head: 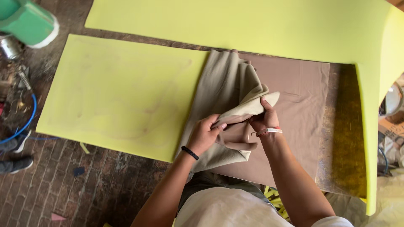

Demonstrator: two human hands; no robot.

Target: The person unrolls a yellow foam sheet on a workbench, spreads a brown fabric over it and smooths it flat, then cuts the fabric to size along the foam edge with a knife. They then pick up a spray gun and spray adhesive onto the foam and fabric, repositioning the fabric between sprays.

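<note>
Left hand (204, 135) and right hand (263, 120) are both pinching shut on a folded beige cloth (227, 90), lifting its edge off the surface (343, 138), with a yellow-green foam sheet (122, 92) lying beyond.

Bright, even daylight, soft shadows under the foam sheet (126, 92), sharp focus, slight bending at the edges

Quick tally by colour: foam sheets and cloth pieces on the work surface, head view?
Yellow-green foam sheets: 2 (flat sheet, big curved sheet)
Beige cloth: 1, gripped by left hand and right hand
Brown cloth: 1
Total: 4
</note>
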